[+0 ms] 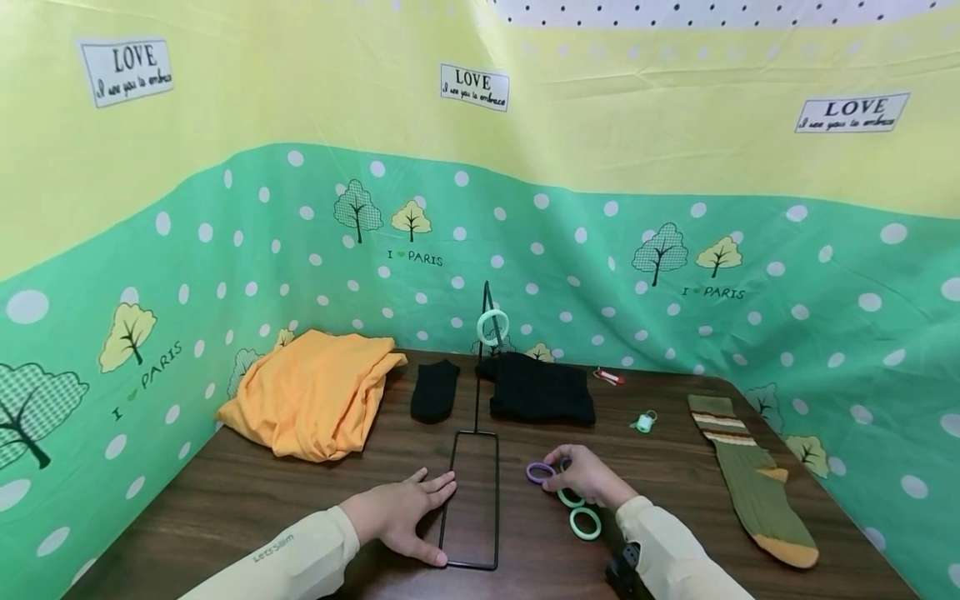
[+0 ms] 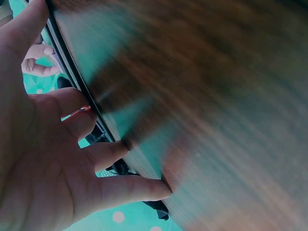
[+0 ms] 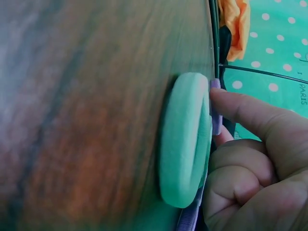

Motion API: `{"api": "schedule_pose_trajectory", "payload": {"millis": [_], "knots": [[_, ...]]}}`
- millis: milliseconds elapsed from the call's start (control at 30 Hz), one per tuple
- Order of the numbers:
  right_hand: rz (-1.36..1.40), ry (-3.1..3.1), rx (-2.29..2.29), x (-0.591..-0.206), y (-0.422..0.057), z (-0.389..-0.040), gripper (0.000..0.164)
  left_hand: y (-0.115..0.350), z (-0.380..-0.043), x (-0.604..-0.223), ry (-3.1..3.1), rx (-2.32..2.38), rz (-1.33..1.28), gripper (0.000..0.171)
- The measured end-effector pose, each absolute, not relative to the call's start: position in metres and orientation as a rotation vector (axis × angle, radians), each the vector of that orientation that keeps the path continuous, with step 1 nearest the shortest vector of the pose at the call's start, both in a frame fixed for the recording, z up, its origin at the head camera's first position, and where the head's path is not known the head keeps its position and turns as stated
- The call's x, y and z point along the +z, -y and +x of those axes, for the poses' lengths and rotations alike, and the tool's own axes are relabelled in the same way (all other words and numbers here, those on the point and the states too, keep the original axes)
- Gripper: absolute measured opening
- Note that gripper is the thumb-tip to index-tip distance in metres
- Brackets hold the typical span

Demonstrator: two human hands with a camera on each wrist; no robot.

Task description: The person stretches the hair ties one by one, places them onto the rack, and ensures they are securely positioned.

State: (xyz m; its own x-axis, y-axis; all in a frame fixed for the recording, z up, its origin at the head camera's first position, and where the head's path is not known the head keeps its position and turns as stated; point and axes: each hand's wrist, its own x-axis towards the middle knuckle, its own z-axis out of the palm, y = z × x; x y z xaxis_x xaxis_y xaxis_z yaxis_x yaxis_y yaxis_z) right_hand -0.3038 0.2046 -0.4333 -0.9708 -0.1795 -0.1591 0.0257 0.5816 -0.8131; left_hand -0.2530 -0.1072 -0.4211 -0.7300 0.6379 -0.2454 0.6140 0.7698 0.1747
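A black wire stand [image 1: 497, 500] has its rectangular base on the table and a pole behind, with a pale green ring [image 1: 492, 327] hanging near its top. My left hand [image 1: 401, 512] rests on the left side of the base, fingers spread and thumb at the near corner, also seen from the palm side in the left wrist view. To the right of the base, my right hand [image 1: 588, 477] pinches the right edge of a purple ring [image 1: 531, 479]. Two green rings lie by it, the nearer green ring [image 1: 586, 535] large in the right wrist view. Another purple ring is partly hidden under the fingers.
An orange cloth [image 1: 315, 396] lies bunched at the back left. Behind the stand are a small black sock [image 1: 435, 392] and folded black fabric [image 1: 543, 390]. Farther right are a red clip [image 1: 609, 377], a mint keyring [image 1: 644, 422] and a green striped sock [image 1: 757, 483].
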Motion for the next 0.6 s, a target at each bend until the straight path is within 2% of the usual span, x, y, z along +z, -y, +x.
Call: {"api": "schedule_pose_trajectory", "payload": {"millis": [267, 600], "knots": [[-0.213, -2.621, -1.396, -0.427, -0.199, -0.299, 0.034, 0.107, -0.253, -0.423, -2.689, 0.111, 0.986, 0.092], [-0.381, -2.65, -1.389, -0.405, -0.189, -0.276, 0.035, 0.107, -0.254, -0.424, -2.693, 0.104, 0.994, 0.094]]}}
